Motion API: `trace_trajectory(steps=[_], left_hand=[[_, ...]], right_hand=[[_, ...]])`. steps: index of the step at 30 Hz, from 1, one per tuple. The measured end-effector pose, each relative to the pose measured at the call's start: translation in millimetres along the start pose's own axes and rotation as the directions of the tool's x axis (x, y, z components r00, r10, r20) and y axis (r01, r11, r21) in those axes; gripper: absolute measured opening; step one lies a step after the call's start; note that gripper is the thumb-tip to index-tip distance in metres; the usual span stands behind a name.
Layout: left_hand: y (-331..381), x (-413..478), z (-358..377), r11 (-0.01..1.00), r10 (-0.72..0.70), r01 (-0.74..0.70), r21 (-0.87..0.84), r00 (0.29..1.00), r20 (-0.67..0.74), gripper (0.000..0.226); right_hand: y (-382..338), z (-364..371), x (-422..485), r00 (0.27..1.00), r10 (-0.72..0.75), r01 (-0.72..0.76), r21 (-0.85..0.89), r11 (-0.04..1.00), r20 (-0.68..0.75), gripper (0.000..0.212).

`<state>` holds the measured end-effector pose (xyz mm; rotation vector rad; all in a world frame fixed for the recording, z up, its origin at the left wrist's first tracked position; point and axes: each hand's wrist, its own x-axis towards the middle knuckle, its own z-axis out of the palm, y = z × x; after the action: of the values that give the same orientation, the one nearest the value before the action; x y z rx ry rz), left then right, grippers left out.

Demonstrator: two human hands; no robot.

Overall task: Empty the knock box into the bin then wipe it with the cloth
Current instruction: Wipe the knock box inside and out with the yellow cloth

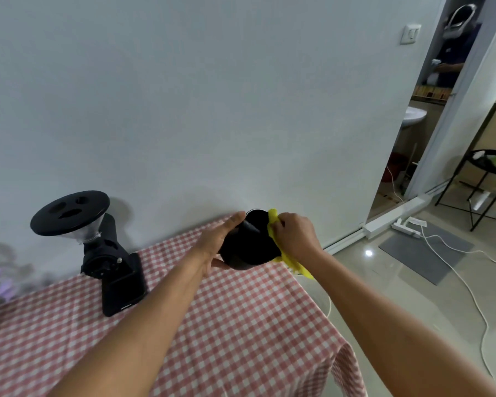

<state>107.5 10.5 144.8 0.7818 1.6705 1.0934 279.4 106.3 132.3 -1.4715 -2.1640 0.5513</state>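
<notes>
Left fingers (229,224) grip the knock box (248,242); right fingers (281,224) press the cloth (272,222) against it.

**Surfaces and finishes**

The knock box (248,247) looks like smooth black plastic or coated metal with a dull sheen; which one cannot be told. Against its right side, under the right grip, the cloth (289,259) is soft, fuzzy yellow fabric. The desk (241,325) wears matt checked woven cloth. The grinder (109,253) is matt black with a clear hopper. The floor (398,282) is glossy tile.
</notes>
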Motion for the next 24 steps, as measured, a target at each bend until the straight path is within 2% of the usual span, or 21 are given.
trace_trajectory(steps=[2,4,7,11,13,16,19,24], left_hand=[[6.9,-1.1,-4.5,0.997,-0.074,0.073,0.024,0.996,0.040,0.077],[8.4,-3.6,-7.0,0.994,-0.105,0.104,0.017,0.992,0.066,0.057],[1.3,-2.4,-8.2,0.992,-0.115,0.118,-0.033,0.991,0.074,0.040],[-14.9,4.3,-7.8,0.973,-0.119,0.116,-0.200,0.993,-0.005,0.040],[-24.2,7.0,-9.9,0.957,-0.125,0.114,-0.268,0.992,-0.025,0.040],[-39.2,9.5,-10.8,0.933,-0.142,0.121,-0.339,0.989,-0.037,0.039],[-54.6,10.8,-10.1,0.903,-0.181,0.141,-0.406,0.982,-0.061,0.037],[-87.5,14.8,-16.3,0.856,-0.232,0.155,-0.493,0.968,-0.097,0.035]], right_hand=[[-6.7,-1.6,3.7,0.994,-0.105,0.107,-0.127,0.986,0.024,0.028],[-10.9,-2.0,8.1,0.979,-0.200,0.202,-0.194,0.960,0.029,0.029],[-7.6,0.3,9.7,0.965,-0.261,0.257,-0.182,0.949,-0.001,0.031],[5.4,13.3,4.6,0.993,-0.118,0.118,0.054,0.992,0.003,0.033],[9.8,20.2,3.0,0.999,-0.029,0.021,0.190,0.981,0.039,0.042],[12.6,29.7,0.9,0.991,0.074,-0.108,0.327,0.939,0.114,0.043],[13.9,42.9,-3.4,0.964,0.165,-0.249,0.492,0.834,0.208,0.034],[13.5,73.6,-10.5,0.951,0.243,-0.308,0.478,0.823,0.193,0.033]])
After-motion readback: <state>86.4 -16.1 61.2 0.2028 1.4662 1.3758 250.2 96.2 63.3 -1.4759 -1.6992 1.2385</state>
